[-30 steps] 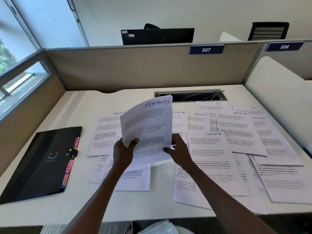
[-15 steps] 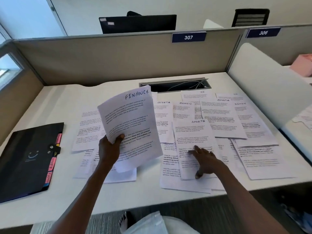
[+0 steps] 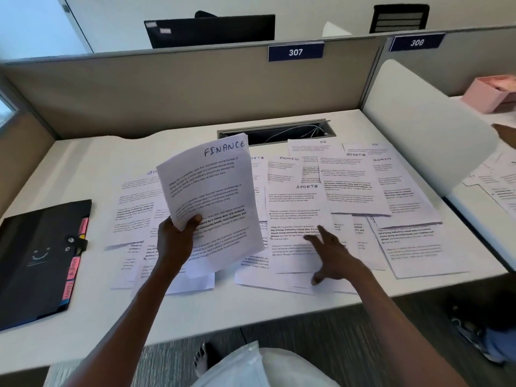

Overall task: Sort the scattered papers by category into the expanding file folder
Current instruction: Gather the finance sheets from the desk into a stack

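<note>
A second ago both my hands held the FINANCE stack (image 3: pixel 212 202); now only my left hand (image 3: pixel 174 241) grips it, thumb pinched over its lower left corner, the sheets lifted and tilted above the desk (image 3: pixel 83 163). My right hand (image 3: pixel 333 254) has let go and dropped to 3 o'clock of the stack, fingers spread flat on the SPORTS sheet (image 3: pixel 296 219), pressing and holding nothing. I take that to mean the finance pile is gathered for now and I am hunting through the scatter for another sheet to add, or starting a new category. The folder (image 3: pixel 42 255) lies shut at 9 o'clock, well apart from my left hand, its pink tabs (image 3: pixel 74 268) along the near-right edge and the clasp (image 3: pixel 73 241) done up (nothing is filed yet, by the look of it). ADMIN (image 3: pixel 289 158) and HR (image 3: pixel 323 141) sheets lie toward 1 o'clock, overlapping one another, so headings are partly buried. That overlap is the nuisance: sliding one sheet may drag its neighbours. With my left hand full, undoing the clasp will be awkward.
</note>
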`<state>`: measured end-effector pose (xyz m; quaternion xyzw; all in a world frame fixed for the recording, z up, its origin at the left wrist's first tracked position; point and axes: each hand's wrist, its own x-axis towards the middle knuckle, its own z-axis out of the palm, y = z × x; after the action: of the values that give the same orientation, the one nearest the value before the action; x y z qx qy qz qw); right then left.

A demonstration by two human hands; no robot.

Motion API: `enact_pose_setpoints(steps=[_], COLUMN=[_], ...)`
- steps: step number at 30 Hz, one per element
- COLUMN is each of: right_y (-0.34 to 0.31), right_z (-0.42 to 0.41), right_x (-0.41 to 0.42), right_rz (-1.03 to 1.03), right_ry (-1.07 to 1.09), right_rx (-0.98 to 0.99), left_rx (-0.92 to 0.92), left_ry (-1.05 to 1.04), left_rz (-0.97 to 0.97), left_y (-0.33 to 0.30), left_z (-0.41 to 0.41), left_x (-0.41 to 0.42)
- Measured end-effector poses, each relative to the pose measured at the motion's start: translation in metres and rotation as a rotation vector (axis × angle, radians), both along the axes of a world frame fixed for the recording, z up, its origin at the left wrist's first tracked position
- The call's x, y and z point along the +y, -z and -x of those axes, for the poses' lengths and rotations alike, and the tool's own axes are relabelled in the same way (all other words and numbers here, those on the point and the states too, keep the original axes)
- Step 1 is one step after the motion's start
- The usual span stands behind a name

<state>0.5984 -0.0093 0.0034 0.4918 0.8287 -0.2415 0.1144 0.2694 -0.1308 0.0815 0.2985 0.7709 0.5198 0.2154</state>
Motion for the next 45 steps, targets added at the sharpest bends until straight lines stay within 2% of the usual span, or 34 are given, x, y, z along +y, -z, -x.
enact_pose_setpoints(steps=[2,5,7,9,13,20,28,33,38,41,45], right_y=[-0.002,0.001,0.005,0.008,0.006,0.006,0.006,0.005,0.008,0.012,0.016], right_z=[-0.024,-0.054,-0.067,-0.077,-0.088,-0.103,-0.11,-0.106,-0.107,-0.103,-0.097], right_x=[0.0,0.002,0.002,0.002,0.009,0.017,0.014,0.014,0.02,0.022,0.022], right_rz=[0.006,0.02,-0.072,-0.149,-0.045,-0.145,-0.062,-0.211,-0.261,-0.415,-0.592], right_ry=[0.068,0.229,0.322,0.337,0.355,0.245,0.119,0.092,0.07,0.046,0.029], right_rx=[-0.083,-0.106,-0.107,-0.123,-0.083,-0.015,-0.081,-0.082,-0.036,0.002,-0.097], left_rx=[-0.012,-0.029,-0.024,-0.024,-0.02,-0.047,-0.056,-0.034,-0.055,-0.074,-0.067], left_ry=[0.003,0.016,0.028,0.033,0.038,0.054,0.074,0.077,0.09,0.096,0.081], left_rz=[-0.001,0.003,0.015,0.013,0.013,-0.003,0.002,0.007,-0.016,-0.014,-0.013], left_y=[0.002,0.003,0.003,0.002,0.0,-0.001,0.005,0.003,0.003,0.003,0.002], left_z=[-0.003,-0.01,-0.013,-0.015,-0.017,-0.024,-0.032,-0.037,-0.04,-0.041,-0.036], left_x=[-0.001,-0.002,-0.002,-0.002,-0.003,-0.006,-0.003,0.001,0.003,0.004,0.006])
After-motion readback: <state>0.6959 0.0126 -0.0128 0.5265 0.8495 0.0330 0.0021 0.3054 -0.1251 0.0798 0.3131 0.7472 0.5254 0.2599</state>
